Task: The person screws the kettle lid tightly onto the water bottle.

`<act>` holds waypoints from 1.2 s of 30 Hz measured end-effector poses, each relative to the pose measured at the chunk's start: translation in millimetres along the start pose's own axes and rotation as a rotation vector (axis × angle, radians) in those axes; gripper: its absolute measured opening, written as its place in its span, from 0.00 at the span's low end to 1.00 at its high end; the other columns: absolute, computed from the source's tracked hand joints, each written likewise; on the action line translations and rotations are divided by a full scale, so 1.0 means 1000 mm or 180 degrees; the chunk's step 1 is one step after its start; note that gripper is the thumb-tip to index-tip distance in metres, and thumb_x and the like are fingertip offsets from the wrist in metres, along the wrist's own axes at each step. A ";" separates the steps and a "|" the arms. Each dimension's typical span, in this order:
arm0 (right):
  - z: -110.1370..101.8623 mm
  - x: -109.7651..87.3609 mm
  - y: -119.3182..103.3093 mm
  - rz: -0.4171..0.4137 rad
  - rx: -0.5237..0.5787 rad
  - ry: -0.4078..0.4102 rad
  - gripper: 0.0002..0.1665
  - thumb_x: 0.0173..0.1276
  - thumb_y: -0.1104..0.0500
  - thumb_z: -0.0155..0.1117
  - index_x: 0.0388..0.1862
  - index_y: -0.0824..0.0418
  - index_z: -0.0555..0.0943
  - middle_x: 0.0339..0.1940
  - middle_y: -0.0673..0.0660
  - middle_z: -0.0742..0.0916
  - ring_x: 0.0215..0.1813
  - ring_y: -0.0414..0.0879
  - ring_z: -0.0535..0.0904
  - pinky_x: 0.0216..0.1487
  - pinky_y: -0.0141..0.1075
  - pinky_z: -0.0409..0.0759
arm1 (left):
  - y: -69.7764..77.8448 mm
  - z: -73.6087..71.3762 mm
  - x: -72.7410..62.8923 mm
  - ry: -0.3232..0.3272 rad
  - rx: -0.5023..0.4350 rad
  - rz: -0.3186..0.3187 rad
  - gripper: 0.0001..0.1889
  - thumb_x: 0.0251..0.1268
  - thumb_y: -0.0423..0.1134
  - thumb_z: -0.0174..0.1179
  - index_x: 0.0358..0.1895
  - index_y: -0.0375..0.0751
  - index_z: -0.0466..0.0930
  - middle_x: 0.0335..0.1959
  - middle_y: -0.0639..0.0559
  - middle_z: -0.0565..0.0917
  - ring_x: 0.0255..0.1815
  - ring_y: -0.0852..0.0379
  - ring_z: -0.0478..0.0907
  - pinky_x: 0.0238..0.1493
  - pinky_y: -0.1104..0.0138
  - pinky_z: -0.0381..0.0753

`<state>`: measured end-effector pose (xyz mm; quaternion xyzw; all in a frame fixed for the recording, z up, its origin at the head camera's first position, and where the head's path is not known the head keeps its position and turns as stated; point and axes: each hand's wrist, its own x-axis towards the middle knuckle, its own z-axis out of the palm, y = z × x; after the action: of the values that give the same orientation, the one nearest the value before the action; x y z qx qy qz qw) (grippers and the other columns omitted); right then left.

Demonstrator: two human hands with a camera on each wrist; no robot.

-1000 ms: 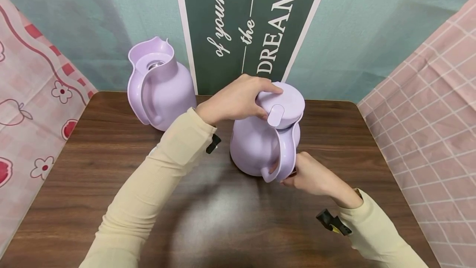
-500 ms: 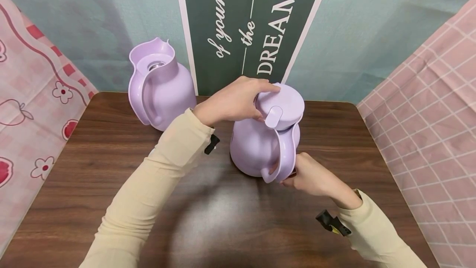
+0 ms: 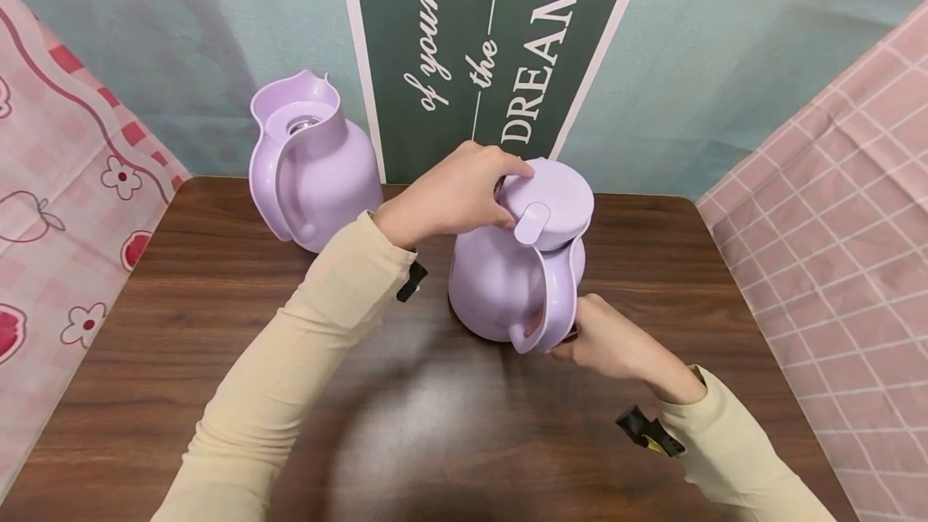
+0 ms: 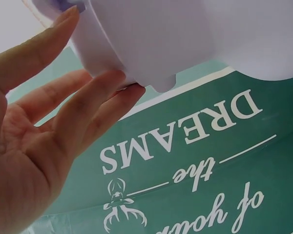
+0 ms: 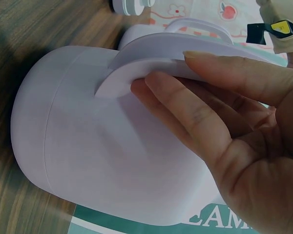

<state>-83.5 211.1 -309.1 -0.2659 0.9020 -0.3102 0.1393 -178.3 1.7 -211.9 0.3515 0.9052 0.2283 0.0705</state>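
A lavender thermos jug (image 3: pixel 493 284) stands upright on the table, its round lid (image 3: pixel 558 196) seated in the top. My left hand (image 3: pixel 457 188) holds the lid's left side between thumb and fingers, close to its raised tab (image 3: pixel 532 222). In the left wrist view the fingers touch the lid's rim (image 4: pixel 95 41). Lower down, my right hand (image 3: pixel 612 337) grips the jug's handle (image 3: pixel 558 300). The right wrist view has its thumb and fingers on either side of the handle (image 5: pixel 132 73).
A second lavender thermos jug (image 3: pixel 329 176), lidless, stands at the back left. A lavender and white stopper-like part (image 5: pixel 129 6) lies on the table (image 3: pixel 435 441), mostly behind my left sleeve in the head view. Cloth hangs at the back and both sides.
The lid's tab has turned slightly to the left, and my left fingertips have shifted left with it. The jug and my right hand stay in place.
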 end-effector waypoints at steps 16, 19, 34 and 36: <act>-0.004 0.002 0.000 -0.0011 -0.0057 0.0035 0.13 0.43 0.70 0.69 0.28 0.60 0.77 0.21 0.45 0.78 0.24 0.37 0.70 0.26 0.32 0.71 | -0.013 -0.003 0.009 -0.0024 -0.0234 0.0087 0.26 0.50 0.28 0.57 0.58 0.41 0.74 0.25 0.50 0.76 0.33 0.56 0.67 0.35 0.70 0.64; -0.003 0.002 0.000 -0.0001 -0.0043 0.0031 0.13 0.43 0.70 0.68 0.27 0.60 0.77 0.21 0.45 0.78 0.24 0.37 0.69 0.26 0.31 0.70 | -0.014 -0.003 0.009 -0.0026 -0.0234 0.0082 0.26 0.51 0.28 0.57 0.58 0.41 0.74 0.33 0.51 0.79 0.36 0.56 0.68 0.37 0.71 0.64; 0.002 -0.001 -0.001 -0.0022 -0.0011 0.0038 0.12 0.44 0.71 0.68 0.27 0.60 0.77 0.20 0.44 0.77 0.24 0.36 0.69 0.25 0.31 0.71 | 0.006 -0.008 -0.017 -0.0044 -0.0060 -0.0337 0.06 0.53 0.27 0.52 0.25 0.40 0.77 0.15 0.52 0.64 0.27 0.54 0.64 0.26 0.69 0.59; 0.003 -0.001 -0.001 -0.0043 -0.0020 0.0044 0.12 0.43 0.71 0.68 0.27 0.60 0.77 0.20 0.44 0.77 0.24 0.35 0.69 0.25 0.31 0.71 | 0.012 -0.008 -0.022 -0.0027 -0.0106 -0.0400 0.08 0.54 0.27 0.51 0.25 0.41 0.78 0.15 0.53 0.66 0.28 0.54 0.65 0.26 0.70 0.60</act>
<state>-80.9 209.9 -310.4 -0.2703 0.9021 -0.3101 0.1302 -157.4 -8.4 -200.2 0.2937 0.9213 0.2370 0.0942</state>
